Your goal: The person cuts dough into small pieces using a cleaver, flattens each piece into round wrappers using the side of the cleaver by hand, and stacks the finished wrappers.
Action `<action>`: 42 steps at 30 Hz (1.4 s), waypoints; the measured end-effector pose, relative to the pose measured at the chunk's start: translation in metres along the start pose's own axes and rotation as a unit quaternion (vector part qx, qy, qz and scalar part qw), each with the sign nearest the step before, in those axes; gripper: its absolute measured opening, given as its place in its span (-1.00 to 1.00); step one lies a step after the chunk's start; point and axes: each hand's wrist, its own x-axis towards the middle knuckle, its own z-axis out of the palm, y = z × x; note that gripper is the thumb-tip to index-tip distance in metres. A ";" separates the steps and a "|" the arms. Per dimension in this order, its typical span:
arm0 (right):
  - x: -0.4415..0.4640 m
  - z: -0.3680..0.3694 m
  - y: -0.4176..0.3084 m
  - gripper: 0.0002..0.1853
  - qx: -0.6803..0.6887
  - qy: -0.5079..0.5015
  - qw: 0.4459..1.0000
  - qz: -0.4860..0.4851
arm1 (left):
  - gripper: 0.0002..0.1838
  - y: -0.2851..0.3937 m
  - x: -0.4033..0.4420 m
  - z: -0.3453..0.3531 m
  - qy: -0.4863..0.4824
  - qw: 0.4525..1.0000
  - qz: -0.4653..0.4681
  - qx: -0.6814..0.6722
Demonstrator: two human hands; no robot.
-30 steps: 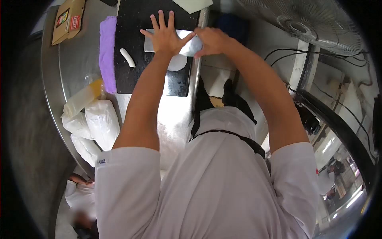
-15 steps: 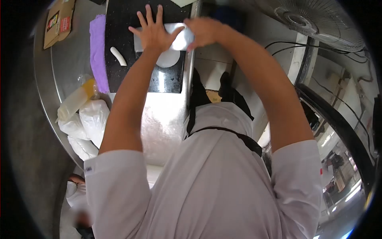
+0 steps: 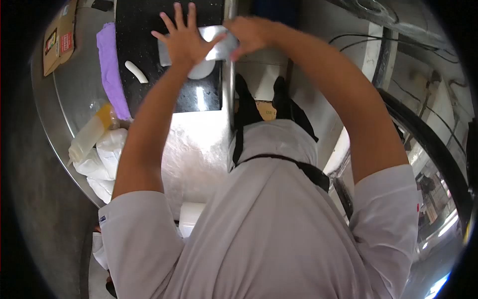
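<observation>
My left hand [image 3: 185, 44] lies spread, palm down, on a shiny metal plate [image 3: 209, 34] over the black board [image 3: 174, 94]. At the plate's right end, my right hand [image 3: 247, 36] has its fingers curled round the edge. A round white disc [image 3: 202, 70] shows partly from under the plate, on the near side. Left of my left forearm, a short white roll-like piece [image 3: 136, 72] rests on the board.
A purple cloth [image 3: 111, 72] runs along the board's left edge. Farther left are a cardboard box [image 3: 59, 40], a bottle with yellow contents [image 3: 92, 132] and white bags [image 3: 102, 159]. Black cables [image 3: 378, 39] and part of a fan [image 3: 393, 12] are at right.
The board, plate and bench items have shifted left in view as the camera moved. Both hands stay at the plate, the left still spread and the right still at its end.
</observation>
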 end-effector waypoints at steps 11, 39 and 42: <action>-0.002 -0.011 -0.006 -0.06 0.020 0.026 0.999 0.037 | 0.27 -0.038 0.028 0.046 0.144 0.972 0.171 -0.066; -0.017 0.017 -0.055 -0.02 0.052 0.073 0.981 0.174 | 0.05 -0.043 0.023 0.014 0.009 0.966 0.258 0.004; -0.022 0.020 -0.059 -0.03 0.131 0.030 0.973 0.187 | -0.07 -0.054 0.014 0.032 0.090 0.945 0.299 -0.094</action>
